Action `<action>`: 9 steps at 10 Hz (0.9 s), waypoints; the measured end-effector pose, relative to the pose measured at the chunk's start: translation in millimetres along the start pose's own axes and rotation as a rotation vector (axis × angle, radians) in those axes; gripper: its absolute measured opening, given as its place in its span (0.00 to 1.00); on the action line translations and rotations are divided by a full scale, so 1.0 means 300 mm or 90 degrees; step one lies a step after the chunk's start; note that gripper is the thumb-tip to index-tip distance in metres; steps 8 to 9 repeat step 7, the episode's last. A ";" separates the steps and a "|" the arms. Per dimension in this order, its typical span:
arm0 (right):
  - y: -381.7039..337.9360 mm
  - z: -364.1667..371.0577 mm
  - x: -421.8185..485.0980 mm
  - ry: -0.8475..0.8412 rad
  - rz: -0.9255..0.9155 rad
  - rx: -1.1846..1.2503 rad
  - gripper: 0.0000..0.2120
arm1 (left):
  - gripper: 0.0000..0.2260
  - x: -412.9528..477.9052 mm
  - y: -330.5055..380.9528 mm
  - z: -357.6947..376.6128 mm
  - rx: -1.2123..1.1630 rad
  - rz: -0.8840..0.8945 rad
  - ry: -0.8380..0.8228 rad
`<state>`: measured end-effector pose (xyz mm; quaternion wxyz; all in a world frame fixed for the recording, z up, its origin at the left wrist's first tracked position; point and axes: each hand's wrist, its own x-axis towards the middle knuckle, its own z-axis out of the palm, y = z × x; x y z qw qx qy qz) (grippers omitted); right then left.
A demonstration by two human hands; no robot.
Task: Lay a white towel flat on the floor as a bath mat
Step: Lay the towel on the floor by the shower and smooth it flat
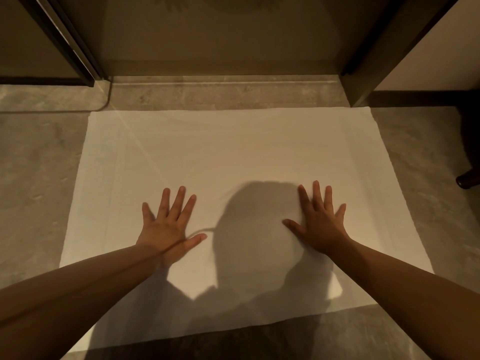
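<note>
in the head view, a white towel (233,152) lay spread flat on the grey stone floor (39,178). its far edge ran just beside a low sill (220,92) at the foot of a doorway. a dark left frame (65,40) and a dark right frame (384,48) stood at either side of the opening, and the towel's far right corner lay near the base of the right one. the left hand (166,224) rested palm down on the towel, left of its middle, in the half nearer the person. its fingers were straight and fanned apart, the thumb was stretched out sideways, and it had hold of nothing. the right hand (320,224) lay the same way to the right of the middle, flat and splayed, with nothing in its grasp. the two hands were well apart. a broad rounded shadow (254,229) fell on the cloth between them and reached under the right hand's fingers. both bare forearms stretched in from the bottom corners, and the left one hid the towel's near left corner. the near edge lay in shade, slanting a little across the floor. a faint lengthwise crease showed near the left edge. at the far right, on the floor well apart from the towel, stood a dark glossy object (467,180); what it was could not be told.
</note>
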<state>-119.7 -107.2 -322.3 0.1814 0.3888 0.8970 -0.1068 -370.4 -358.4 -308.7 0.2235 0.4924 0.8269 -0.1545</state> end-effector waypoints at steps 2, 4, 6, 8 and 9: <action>-0.006 -0.011 -0.009 -0.002 0.000 -0.004 0.44 | 0.38 0.004 -0.006 0.006 0.006 -0.002 0.004; -0.025 -0.082 0.006 0.030 -0.009 0.024 0.42 | 0.37 0.015 -0.007 -0.041 -0.001 -0.010 0.047; -0.113 -0.307 -0.010 0.131 -0.050 0.083 0.32 | 0.35 -0.007 -0.025 -0.271 -0.061 0.015 0.077; -0.199 -0.471 -0.063 0.154 -0.076 0.113 0.30 | 0.36 -0.104 -0.045 -0.441 -0.018 0.054 0.097; -0.199 -0.471 -0.063 0.154 -0.076 0.113 0.30 | 0.36 -0.104 -0.045 -0.441 -0.018 0.054 0.097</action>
